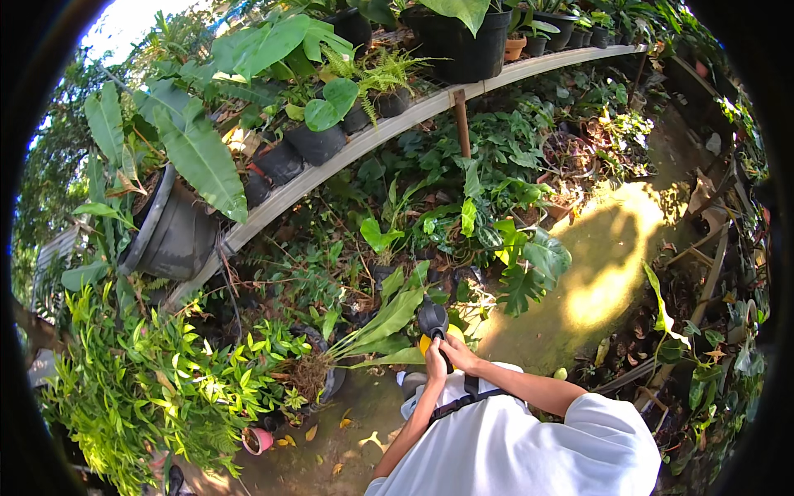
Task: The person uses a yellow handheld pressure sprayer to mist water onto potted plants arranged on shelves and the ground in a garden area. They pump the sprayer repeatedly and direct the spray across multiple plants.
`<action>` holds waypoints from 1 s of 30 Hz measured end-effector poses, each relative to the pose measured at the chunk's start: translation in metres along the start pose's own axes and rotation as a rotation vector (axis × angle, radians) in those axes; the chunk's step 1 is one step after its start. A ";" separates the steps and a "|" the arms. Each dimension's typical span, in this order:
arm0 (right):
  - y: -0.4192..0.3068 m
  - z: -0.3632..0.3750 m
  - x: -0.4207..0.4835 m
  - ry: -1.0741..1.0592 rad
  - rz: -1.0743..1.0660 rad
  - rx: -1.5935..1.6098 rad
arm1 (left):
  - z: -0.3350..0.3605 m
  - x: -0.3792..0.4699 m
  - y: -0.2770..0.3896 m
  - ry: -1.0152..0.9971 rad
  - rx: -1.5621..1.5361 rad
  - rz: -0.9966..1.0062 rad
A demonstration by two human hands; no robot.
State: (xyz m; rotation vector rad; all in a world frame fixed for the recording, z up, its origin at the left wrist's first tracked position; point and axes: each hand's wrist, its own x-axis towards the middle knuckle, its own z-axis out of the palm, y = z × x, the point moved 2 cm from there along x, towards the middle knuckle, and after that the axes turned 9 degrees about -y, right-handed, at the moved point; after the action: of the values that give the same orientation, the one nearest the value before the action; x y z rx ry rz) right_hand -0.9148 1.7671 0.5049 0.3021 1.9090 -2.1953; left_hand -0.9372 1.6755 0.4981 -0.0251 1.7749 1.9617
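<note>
A black hand-held tool with a rounded head (pixel 433 317) and a yellow part (pixel 456 333) is held in front of the waist; its exact kind cannot be told. My left hand (pixel 436 361) and my right hand (pixel 458 354) are both closed around its black lower part. Just to the left, long broad green leaves (pixel 388 322) fan out from a potted plant with a brown root mass (pixel 308 378). The leaf tips reach close to the tool's head. The palms and most fingertips are hidden.
A long shelf edge (pixel 384 130) curves overhead, bearing black pots (pixel 462 46). A large grey pot (pixel 177 232) tilts at its left end. Bushy plants (pixel 155 378) and a pink pot (pixel 257 440) stand lower left. A sunlit path (pixel 595 291) runs right, beside branches and plants.
</note>
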 end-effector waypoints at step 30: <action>-0.006 0.004 -0.004 -0.080 0.100 -0.016 | -0.013 0.000 -0.028 0.029 -0.068 -0.093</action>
State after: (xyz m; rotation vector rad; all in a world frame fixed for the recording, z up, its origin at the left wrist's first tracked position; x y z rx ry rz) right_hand -0.9127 1.7638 0.5126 0.2958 1.8274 -2.0946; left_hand -0.9314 1.6640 0.4699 -0.1568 1.6924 1.9635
